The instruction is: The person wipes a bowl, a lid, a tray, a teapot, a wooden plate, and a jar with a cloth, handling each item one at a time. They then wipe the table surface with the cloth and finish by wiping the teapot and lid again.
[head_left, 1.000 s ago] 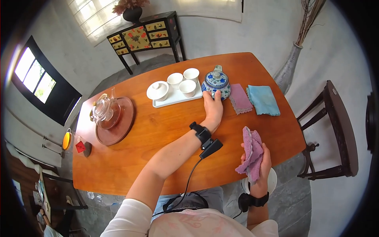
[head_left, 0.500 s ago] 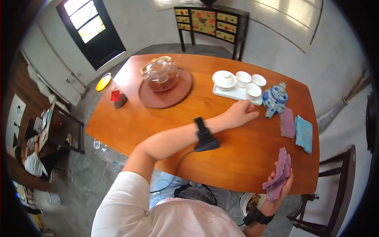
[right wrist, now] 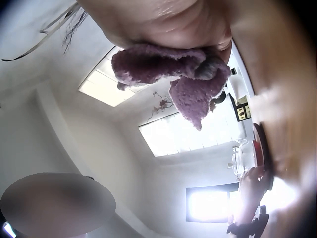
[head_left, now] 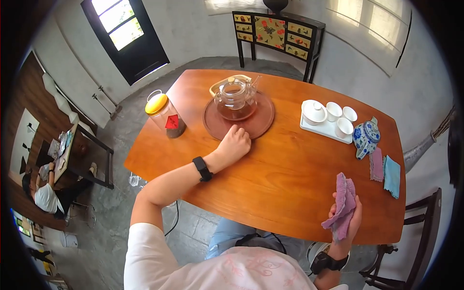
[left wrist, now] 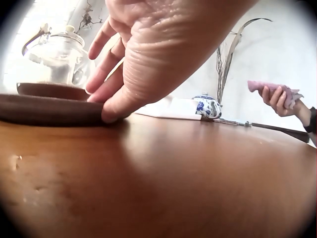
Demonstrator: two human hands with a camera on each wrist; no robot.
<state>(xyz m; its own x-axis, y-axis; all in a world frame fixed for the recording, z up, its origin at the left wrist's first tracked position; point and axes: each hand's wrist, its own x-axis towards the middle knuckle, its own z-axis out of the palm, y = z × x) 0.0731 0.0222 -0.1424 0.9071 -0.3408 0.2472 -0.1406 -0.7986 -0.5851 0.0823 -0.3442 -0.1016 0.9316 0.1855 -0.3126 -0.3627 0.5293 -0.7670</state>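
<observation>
Head view: a glossy brown wooden table point(head_left: 275, 193) spreads beneath both sets of fingers. Grey floor point(head_left: 193, 220) surrounds it. Beyond the left fingers stand one dark door point(head_left: 140, 67) with glass panes and one painted cabinet point(head_left: 270, 34); to the right of the right fingers is one dark chair point(head_left: 429, 227).

Left hand point(head_left: 234, 145): fingers loosely extended and slightly parted, thumb at the rim of one round tray point(head_left: 264, 113). Right hand point(head_left: 355, 220): fingers curled around one crumpled purple cloth point(head_left: 344, 203), raised above the surface.

Count by position:
- Just beyond the left fingers: one glass teapot point(head_left: 234, 101), resting on the round tray.
- Left of the left fingers: one jar point(head_left: 162, 113) with a yellow lid.
- Well right of the left fingers: one white tray point(head_left: 321, 129) carrying one lidded bowl point(head_left: 314, 113) and three white cups point(head_left: 333, 111).
- Beyond the right fingers: one blue-and-white teapot point(head_left: 366, 137) and two flat cloths, one pink point(head_left: 376, 166), one blue point(head_left: 392, 177).
</observation>
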